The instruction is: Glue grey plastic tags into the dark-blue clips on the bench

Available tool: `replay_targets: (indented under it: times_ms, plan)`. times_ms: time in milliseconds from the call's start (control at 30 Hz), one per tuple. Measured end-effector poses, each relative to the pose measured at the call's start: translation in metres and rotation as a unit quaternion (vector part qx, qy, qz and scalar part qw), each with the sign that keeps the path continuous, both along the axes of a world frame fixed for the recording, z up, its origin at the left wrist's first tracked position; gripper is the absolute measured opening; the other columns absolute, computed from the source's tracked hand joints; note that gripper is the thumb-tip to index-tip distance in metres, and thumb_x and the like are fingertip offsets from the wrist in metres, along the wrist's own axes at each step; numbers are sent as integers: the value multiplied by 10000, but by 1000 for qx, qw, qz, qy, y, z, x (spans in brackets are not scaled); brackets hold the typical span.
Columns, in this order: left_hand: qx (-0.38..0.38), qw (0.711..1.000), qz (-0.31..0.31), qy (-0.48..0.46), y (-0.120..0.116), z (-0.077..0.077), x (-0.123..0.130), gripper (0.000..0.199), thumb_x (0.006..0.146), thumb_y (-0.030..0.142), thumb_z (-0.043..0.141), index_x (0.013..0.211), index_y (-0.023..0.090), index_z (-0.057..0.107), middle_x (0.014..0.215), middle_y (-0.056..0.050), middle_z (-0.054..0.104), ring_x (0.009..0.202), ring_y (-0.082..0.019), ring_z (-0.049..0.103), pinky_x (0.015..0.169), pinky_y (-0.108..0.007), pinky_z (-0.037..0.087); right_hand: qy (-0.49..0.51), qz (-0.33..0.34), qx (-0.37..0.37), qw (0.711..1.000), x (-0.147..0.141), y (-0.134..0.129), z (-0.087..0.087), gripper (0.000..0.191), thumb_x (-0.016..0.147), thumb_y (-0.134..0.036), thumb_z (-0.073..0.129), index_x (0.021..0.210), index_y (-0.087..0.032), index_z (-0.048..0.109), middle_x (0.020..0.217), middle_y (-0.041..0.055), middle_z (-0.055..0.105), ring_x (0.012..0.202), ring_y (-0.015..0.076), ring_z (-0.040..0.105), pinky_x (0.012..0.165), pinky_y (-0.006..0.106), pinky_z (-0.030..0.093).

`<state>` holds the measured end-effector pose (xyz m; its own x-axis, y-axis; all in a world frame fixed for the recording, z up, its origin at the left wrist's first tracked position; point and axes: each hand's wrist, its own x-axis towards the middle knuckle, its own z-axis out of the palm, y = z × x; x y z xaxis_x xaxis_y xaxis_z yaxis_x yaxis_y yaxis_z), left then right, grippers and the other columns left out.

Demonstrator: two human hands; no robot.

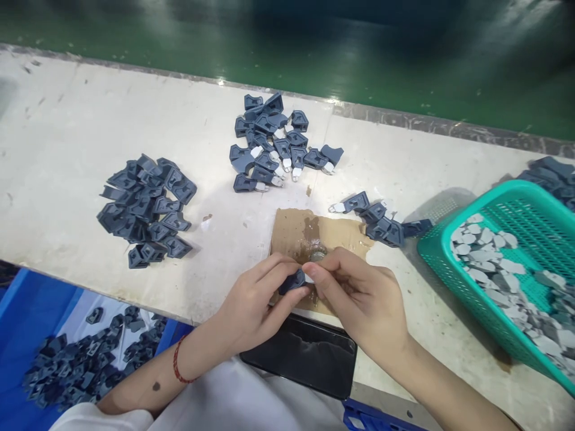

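Note:
Between the thumb and fingers of my left hand (265, 296) is a dark blue-grey plastic part (291, 281). My right hand (359, 293) pinches a small white plastic piece (308, 278) against the right end of that part; the fingers hide much of the joint. Both hands are over a stained piece of cardboard (287, 230). Just behind my right fingers sits a small round metal object (318, 252), partly covered. A black smartphone (305, 356) lies below my hands at the table's near edge.
Loose dark parts form a left pile (144, 209). Parts with white pieces attached lie at the back (274, 140) and right of centre (381, 221). A green basket (449, 239) holds white and grey pieces. A blue bin (27, 317) of dark parts stands lower left.

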<state>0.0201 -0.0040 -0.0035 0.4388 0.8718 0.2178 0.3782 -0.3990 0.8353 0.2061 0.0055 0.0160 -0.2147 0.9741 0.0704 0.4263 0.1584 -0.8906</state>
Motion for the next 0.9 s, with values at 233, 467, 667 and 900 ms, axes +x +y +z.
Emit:
replay_targets:
  times_ms: [233, 467, 667, 900]
  plan:
    - [-15, 1000, -1, -16, 1, 2, -2, 96, 1031, 171, 546, 1113, 139, 585, 1003, -94, 668, 913, -161, 660, 795, -234, 544, -170, 108, 202, 959, 8, 8, -3, 424, 1111, -269, 388, 729, -188, 552, 650, 5, 558, 593, 139, 528, 592, 268, 404]
    - [-5, 1000, 11, -8, 0, -1, -3, 108, 1013, 137, 548, 1106, 165, 596, 972, -74, 686, 876, -163, 670, 769, -240, 555, -253, 103, 284, 919, 2, 8, -5, 511, 1140, -284, 305, 696, -195, 544, 613, 2, 560, 566, 144, 520, 563, 292, 352]
    - [-19, 999, -7, -37, 0, 1, -4, 138, 997, 176, 593, 1132, 195, 616, 1041, -83, 698, 935, -185, 688, 785, -266, 573, -169, 139, 203, 954, 19, 13, 14, 429, 1119, -344, 388, 772, -205, 598, 690, 17, 637, 626, 147, 590, 598, 268, 421]
    - [-49, 991, 120, -28, 6, 4, -12, 204, 1001, 184, 592, 1173, 234, 688, 1116, -69, 676, 1041, -175, 668, 788, -237, 578, -353, -201, 74, 911, 108, 17, 34, 259, 954, -458, 565, 910, -240, 699, 807, 74, 711, 601, 213, 593, 531, 332, 398]
